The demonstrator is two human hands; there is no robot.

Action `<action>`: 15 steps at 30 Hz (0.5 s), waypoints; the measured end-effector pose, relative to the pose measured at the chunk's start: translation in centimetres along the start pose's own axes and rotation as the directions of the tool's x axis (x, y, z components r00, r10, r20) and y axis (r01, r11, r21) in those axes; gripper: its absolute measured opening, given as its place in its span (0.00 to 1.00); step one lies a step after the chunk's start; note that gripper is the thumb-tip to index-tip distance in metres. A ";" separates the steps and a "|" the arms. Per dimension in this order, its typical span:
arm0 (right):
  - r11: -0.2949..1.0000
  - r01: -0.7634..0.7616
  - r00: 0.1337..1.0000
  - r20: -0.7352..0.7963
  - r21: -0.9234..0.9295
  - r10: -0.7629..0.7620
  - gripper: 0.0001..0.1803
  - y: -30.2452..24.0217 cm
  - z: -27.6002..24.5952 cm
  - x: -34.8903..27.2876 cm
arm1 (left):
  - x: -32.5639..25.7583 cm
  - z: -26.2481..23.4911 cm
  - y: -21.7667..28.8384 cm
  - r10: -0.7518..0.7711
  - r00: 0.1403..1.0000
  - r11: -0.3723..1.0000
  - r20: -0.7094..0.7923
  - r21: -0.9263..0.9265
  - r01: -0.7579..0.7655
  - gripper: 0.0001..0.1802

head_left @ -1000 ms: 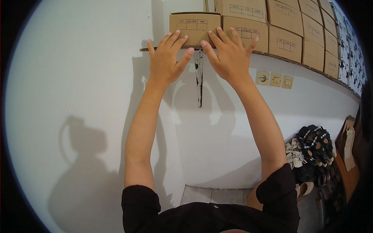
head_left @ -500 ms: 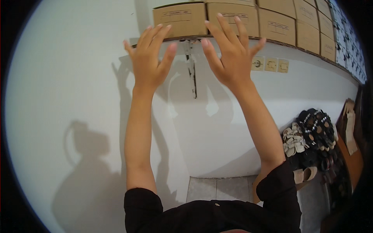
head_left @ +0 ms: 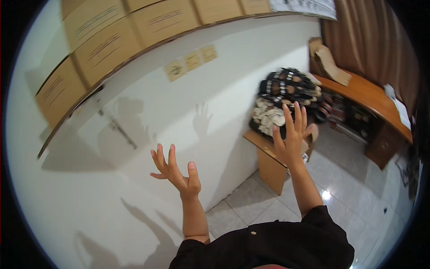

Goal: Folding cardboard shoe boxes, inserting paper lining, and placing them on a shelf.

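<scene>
My left hand (head_left: 175,172) is raised in front of the white wall (head_left: 148,107), fingers spread and nothing in it. Higher and to the right, my right hand (head_left: 292,136) is also spread and holds nothing. Behind its fingers, in view, lies a heap of shoes: black sandals (head_left: 286,85) with shiny trim above white sandals (head_left: 268,114). The heap rests on a small wooden table (head_left: 271,172). Whether my right hand touches any shoe, the picture does not settle; it appears apart, in the air.
Cardboard boxes (head_left: 165,20) stand in rows on a wall shelf (head_left: 134,57) at upper left. Beneath it are a metal bracket (head_left: 118,127) and sockets and switches (head_left: 191,62). A wooden desk (head_left: 358,96) stands far right before a brown curtain (head_left: 363,36). Grey tiles (head_left: 251,197) cover the floor.
The view has swung to the right, bringing the desk, curtain and more floor into sight. Both hands have dropped away from the shelf edge and moved farther apart, still spread.
</scene>
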State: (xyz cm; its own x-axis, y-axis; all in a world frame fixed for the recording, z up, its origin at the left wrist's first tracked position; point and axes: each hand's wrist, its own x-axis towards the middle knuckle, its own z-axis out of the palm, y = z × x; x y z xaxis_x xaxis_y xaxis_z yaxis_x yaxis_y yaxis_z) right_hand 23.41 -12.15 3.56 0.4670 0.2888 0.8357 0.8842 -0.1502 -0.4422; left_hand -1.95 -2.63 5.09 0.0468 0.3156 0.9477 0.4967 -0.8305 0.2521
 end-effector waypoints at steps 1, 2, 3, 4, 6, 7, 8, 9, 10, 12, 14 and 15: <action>0.996 -0.051 0.999 0.001 -0.078 0.051 0.30 2.3 -0.9 -0.7 | -0.9 1.6 0.4 -0.101 0.994 0.994 0.039 -0.026 0.102 0.30; 0.983 -0.098 0.995 -0.001 -0.157 0.099 0.31 4.8 -2.0 -1.5 | -2.1 3.4 0.9 -0.202 0.976 0.977 0.083 -0.049 0.206 0.30; 0.962 -0.130 0.991 0.006 -0.242 0.136 0.32 7.1 -3.2 -2.6 | -3.3 5.3 1.3 -0.194 0.975 0.975 0.108 -0.084 0.204 0.30; 0.950 -0.148 0.989 -0.011 -0.275 0.150 0.32 9.3 -4.5 -3.7 | -4.8 7.1 1.9 -0.247 0.955 0.959 0.165 -0.097 0.265 0.30; 0.895 -0.279 0.960 -0.065 -0.349 0.274 0.35 12.9 -7.1 -5.7 | -7.4 10.0 3.7 -0.292 0.926 0.936 0.239 -0.127 0.328 0.29; 0.881 -0.293 0.955 -0.081 -0.372 0.284 0.35 14.3 -8.5 -6.8 | -8.7 11.1 4.9 -0.310 0.895 0.927 0.320 -0.106 0.359 0.30; 0.840 -0.378 0.924 -0.111 -0.389 0.365 0.37 15.6 -9.8 -7.6 | -9.8 12.1 6.1 -0.330 0.858 0.918 0.394 -0.078 0.389 0.30; 0.793 -0.459 0.886 -0.143 -0.400 0.441 0.39 16.8 -11.0 -8.5 | -10.9 12.9 7.4 -0.320 0.836 0.916 0.446 -0.080 0.393 0.30; 0.784 -0.465 0.883 -0.158 -0.412 0.441 0.39 18.2 -12.1 -9.5 | -11.7 14.0 8.7 -0.310 0.834 0.914 0.456 -0.097 0.393 0.30; 0.693 -0.571 0.815 -0.204 -0.440 0.542 0.43 21.3 -13.9 -11.2 | -13.2 16.3 11.1 -0.233 0.799 0.936 0.555 -0.094 0.338 0.29; 0.672 -0.591 0.800 -0.222 -0.446 0.557 0.41 23.9 -15.4 -11.4 | -13.9 18.8 13.3 -0.187 0.814 0.949 0.550 -0.113 0.294 0.28; 0.623 -0.629 0.765 -0.225 -0.466 0.604 0.40 25.1 -16.2 -11.1 | -14.0 20.1 14.4 -0.167 0.821 0.945 0.547 -0.149 0.291 0.28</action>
State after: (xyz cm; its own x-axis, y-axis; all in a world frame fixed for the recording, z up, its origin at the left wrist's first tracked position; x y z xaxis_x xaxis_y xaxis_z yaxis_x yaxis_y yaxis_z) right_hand 40.44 -34.40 -11.50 0.8917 -0.0824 0.4450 0.2578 -0.7157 -0.6491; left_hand 21.96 -9.80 -8.51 0.4293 0.6485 0.6286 0.3543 -0.7611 0.5433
